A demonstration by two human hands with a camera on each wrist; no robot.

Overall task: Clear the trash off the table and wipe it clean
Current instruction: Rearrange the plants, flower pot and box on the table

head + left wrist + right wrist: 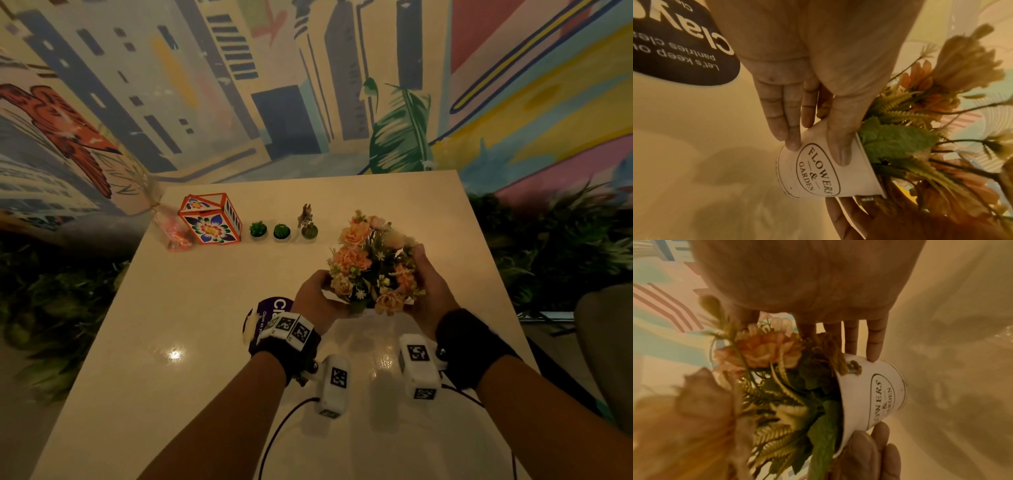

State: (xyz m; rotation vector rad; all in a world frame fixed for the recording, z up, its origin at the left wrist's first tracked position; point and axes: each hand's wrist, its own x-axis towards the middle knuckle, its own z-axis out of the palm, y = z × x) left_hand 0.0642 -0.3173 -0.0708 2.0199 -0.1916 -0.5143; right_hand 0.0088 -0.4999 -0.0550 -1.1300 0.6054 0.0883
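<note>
A white pot [818,172] marked "FLOWERS & GARDEN" holds peach artificial flowers [373,263] over the near middle of the cream table [164,308]. Both hands hold it, tilted, between them. My left hand [322,284] grips its left side, with the thumb across the front and the fingers [791,129] along the wall. My right hand [419,260] cups the right side, its fingertips [873,353] on the pot [869,394] near the rim. In the head view the flowers hide most of the pot. A crumpled clear plastic bag [173,229] with pink contents lies at the far left corner.
A round dark purple sticker [270,313] lies on the table just left of my left hand. Along the far edge stand a red floral-patterned box [210,219], three small green potted plants [282,232] and a little figurine [306,214]. Foliage borders both sides of the table.
</note>
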